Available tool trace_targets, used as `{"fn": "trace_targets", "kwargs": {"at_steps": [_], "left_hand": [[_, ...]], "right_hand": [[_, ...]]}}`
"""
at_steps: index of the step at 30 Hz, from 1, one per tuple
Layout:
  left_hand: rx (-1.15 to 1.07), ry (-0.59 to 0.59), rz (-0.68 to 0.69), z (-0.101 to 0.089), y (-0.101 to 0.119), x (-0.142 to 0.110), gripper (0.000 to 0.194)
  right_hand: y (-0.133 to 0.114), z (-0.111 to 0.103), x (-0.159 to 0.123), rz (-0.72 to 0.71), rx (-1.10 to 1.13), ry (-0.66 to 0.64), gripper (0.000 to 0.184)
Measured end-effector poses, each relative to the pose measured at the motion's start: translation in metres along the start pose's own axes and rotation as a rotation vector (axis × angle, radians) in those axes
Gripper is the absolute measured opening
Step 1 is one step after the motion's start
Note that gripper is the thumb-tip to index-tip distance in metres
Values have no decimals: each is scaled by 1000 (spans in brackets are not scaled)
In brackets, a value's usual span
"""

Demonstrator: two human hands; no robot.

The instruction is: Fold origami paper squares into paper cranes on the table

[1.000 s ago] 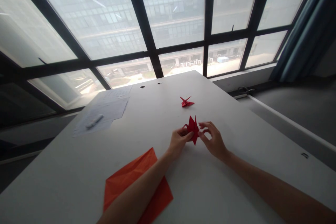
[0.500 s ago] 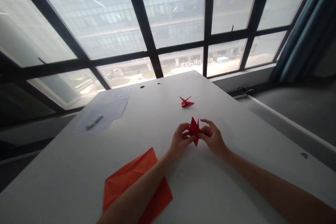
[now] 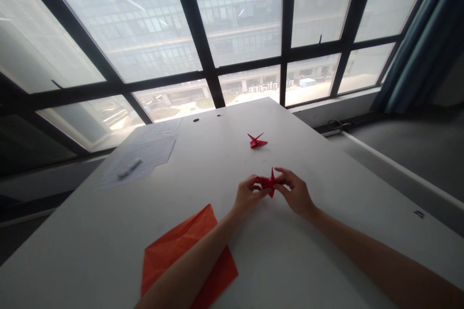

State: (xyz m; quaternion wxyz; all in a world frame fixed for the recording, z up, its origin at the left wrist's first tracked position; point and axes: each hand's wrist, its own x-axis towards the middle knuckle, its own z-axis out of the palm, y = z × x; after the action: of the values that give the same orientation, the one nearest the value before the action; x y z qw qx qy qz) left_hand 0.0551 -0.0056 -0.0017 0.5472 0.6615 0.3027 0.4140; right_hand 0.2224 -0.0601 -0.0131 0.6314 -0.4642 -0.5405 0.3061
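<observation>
Red origami crane (image 3: 268, 183), one of two, pinched by left hand (image 3: 248, 194) and right hand (image 3: 295, 192), second crane (image 3: 256, 141) apart, one orange sheet (image 3: 177, 244)

Both hands, left (image 3: 248, 196) and right (image 3: 295, 194), pinched a folded red paper crane (image 3: 268, 183) over the white desk (image 3: 217, 154), with a second red crane (image 3: 256, 141) resting beyond and an orange sheet (image 3: 170, 246) lying beneath the left forearm (image 3: 192, 263).

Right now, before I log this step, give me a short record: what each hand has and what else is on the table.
left hand: pinching a folded red origami piece
right hand: pinching the same piece from the other side
nearest item: a red origami crane, ahead on the white table
rest: creased orange paper under the left forearm; papers with a pen-like object
</observation>
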Motion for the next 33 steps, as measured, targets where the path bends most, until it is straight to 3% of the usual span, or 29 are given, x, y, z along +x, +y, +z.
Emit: {"fn": "trace_targets", "kwargs": {"at_steps": [4, 7, 11, 19, 27, 33], "left_hand": [[115, 83, 37, 1, -2, 1, 21], [58, 97, 41, 3, -1, 1, 22], [-96, 44, -28, 5, 0, 0, 23], [-129, 83, -87, 6, -3, 0, 24], [-114, 160, -96, 5, -4, 0, 22], [-125, 142, -135, 5, -3, 1, 28]], "right_hand": [[2, 0, 1, -43, -127, -15, 16], [3, 1, 2, -54, -98, -27, 9], [4, 3, 4, -41, -36, -4, 10], [5, 2, 6, 103, -67, -42, 16], [4, 4, 5, 124, -38, -51, 17], [6, 3, 6, 85, -3, -23, 16]]}}
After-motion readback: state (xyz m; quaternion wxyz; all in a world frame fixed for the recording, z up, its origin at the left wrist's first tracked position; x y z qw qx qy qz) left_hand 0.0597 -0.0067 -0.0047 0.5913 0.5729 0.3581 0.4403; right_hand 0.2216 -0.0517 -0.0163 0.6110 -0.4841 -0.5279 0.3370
